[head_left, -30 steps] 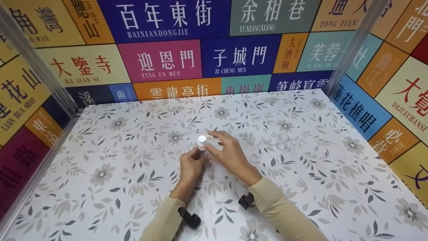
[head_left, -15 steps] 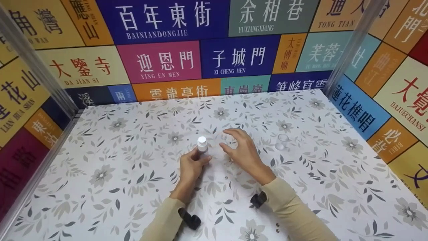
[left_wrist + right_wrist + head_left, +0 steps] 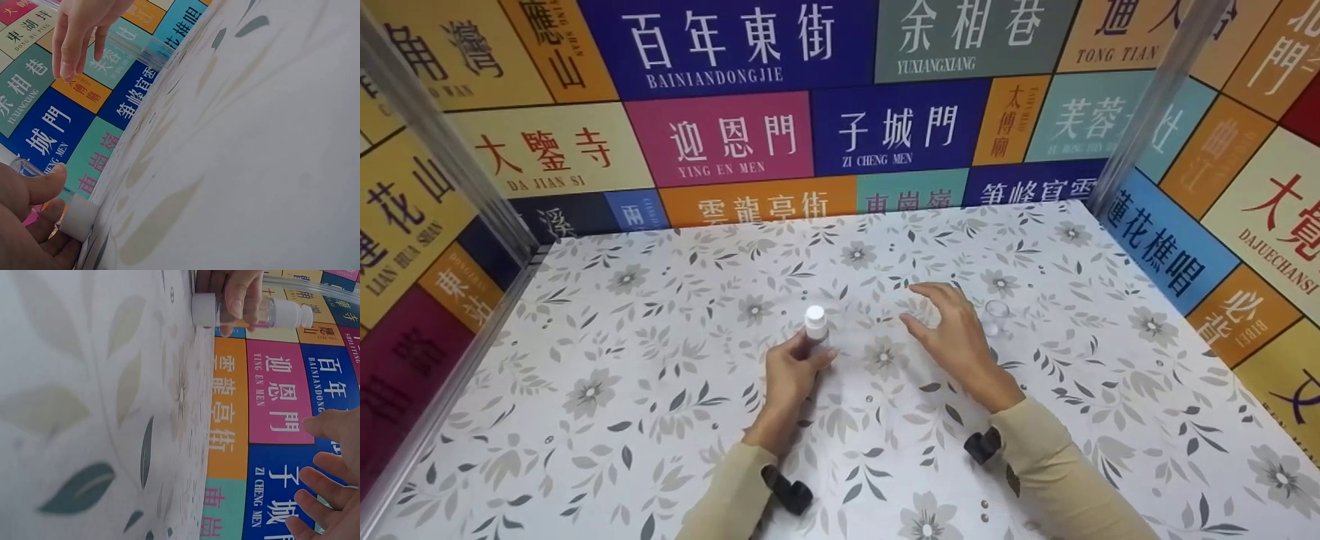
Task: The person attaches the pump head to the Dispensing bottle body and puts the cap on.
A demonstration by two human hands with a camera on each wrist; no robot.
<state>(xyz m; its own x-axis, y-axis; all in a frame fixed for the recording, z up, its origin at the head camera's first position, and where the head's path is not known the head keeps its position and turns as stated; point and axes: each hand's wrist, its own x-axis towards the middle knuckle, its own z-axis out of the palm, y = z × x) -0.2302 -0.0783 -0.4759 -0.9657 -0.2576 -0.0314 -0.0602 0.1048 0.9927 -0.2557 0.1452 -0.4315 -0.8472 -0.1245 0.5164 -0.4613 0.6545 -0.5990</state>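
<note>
My left hand grips a small clear bottle by its body, the thumb and fingers curled round it. In the right wrist view the bottle shows a white base close to the table and a white stepped top. The bottle stands upright. My right hand hovers to the right of the bottle, thumb and fingers spread apart and holding nothing. Just beyond its knuckles, a small clear see-through cap or cup stands on the table, partly hidden by the hand.
A white cloth with grey flowers and leaves covers the table. Panels with coloured sign patterns close off the back and both sides. Clear corner posts stand at the back left and right.
My right hand has left the bottle top and moved right, toward the clear cap, its fingers spread. My left hand keeps its hold on the bottle in nearly the same place.
</note>
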